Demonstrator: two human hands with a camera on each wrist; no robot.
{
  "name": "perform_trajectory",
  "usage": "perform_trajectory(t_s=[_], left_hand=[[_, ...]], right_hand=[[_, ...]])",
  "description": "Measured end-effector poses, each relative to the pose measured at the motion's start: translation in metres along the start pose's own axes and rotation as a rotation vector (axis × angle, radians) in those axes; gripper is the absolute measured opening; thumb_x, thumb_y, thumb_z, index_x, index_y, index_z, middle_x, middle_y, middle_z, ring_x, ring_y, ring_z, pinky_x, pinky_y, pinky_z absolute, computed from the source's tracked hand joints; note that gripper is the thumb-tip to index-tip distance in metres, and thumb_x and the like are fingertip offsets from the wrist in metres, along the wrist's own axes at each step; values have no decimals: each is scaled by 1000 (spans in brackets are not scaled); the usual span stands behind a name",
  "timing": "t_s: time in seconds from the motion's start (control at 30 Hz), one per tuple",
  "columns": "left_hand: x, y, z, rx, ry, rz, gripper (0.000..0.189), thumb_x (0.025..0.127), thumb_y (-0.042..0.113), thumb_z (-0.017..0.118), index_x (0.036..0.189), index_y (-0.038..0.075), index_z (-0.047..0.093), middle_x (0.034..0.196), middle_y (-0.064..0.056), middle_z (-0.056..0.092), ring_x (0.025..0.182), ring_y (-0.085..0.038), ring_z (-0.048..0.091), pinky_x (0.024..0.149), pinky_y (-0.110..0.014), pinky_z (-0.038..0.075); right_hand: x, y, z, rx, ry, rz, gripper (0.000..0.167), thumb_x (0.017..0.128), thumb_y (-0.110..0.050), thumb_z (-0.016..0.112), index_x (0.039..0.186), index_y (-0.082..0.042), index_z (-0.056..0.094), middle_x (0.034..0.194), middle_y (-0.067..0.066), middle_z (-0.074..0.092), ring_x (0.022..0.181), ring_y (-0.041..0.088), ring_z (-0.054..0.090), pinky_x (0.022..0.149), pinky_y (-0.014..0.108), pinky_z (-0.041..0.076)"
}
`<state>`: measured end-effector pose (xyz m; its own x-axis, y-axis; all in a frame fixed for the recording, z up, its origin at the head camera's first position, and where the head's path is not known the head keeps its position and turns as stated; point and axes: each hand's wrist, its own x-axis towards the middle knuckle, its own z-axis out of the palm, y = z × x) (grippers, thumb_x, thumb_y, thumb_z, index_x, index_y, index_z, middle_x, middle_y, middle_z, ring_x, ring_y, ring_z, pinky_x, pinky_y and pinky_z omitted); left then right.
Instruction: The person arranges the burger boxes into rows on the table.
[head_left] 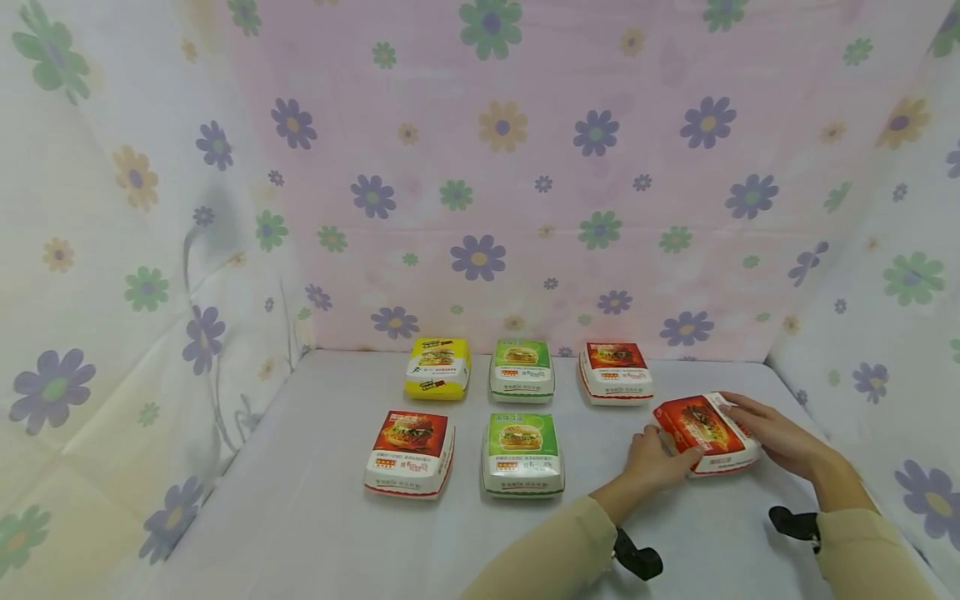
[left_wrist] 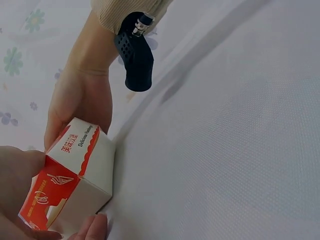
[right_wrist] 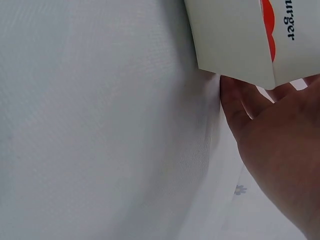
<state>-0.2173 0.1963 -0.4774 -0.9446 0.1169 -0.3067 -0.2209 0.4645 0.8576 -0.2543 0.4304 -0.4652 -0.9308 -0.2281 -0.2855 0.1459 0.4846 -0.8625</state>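
At the right of the table, a red-and-white burger box (head_left: 701, 427) sits turned at an angle between both hands. My left hand (head_left: 654, 461) grips its left side, the thumb along the near edge. My right hand (head_left: 780, 433) holds the right side, with fingers over the far right edge. In the left wrist view, the box (left_wrist: 82, 150) shows white sides with a red wavy band, and the left hand (left_wrist: 17, 180) covers one end. Fingers of the right hand (right_wrist: 280, 130) reach beneath the box's corner in the right wrist view; their tips are partly hidden.
Behind stand a yellow box (head_left: 437, 369), a green box (head_left: 522, 372) and a red box (head_left: 616, 373) in a row. Nearer are another red box (head_left: 409, 455) and another green box (head_left: 522, 456). Flowered cloth (head_left: 480, 192) walls the white table (head_left: 315, 500).
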Motion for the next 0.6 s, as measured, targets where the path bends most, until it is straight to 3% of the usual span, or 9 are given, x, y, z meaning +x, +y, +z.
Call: perform_trajectory(t_s=[0.13, 0.37, 0.47, 0.6], left_hand=[[2, -2, 0, -25, -4, 2, 63, 87, 45, 80, 131, 8, 54, 118, -6, 57, 107, -23, 56, 100, -48, 52], [4, -2, -5, -57, -13, -13, 57, 88, 44, 78, 131, 11, 59, 117, -5, 60, 108, -23, 58, 98, -50, 52], [4, 0, -8, -80, -21, -30, 52, 89, 42, 78, 128, 11, 61, 110, -4, 60, 99, -21, 58, 92, -47, 54], [6, 2, -12, -103, -25, -38, 43, 92, 40, 75, 121, 10, 64, 98, -2, 58, 83, -18, 54, 78, -41, 55]], right_hand=[[-1, -2, 1, 3, -11, 2, 77, 111, -47, 37, 163, -1, 3, 163, 36, 3, 143, 49, 21, 112, 68, 28], [-4, -3, -1, -48, -24, 0, 75, 111, -44, 36, 161, 3, 5, 161, 36, 15, 134, 33, 40, 106, 48, 41], [-9, -4, -2, -77, -24, -2, 75, 112, -42, 36, 159, 9, 7, 159, 38, 17, 133, 36, 43, 107, 53, 43], [-18, -5, -6, -120, -45, -1, 75, 112, -37, 37, 154, 18, 8, 156, 43, 17, 138, 52, 37, 108, 62, 42]])
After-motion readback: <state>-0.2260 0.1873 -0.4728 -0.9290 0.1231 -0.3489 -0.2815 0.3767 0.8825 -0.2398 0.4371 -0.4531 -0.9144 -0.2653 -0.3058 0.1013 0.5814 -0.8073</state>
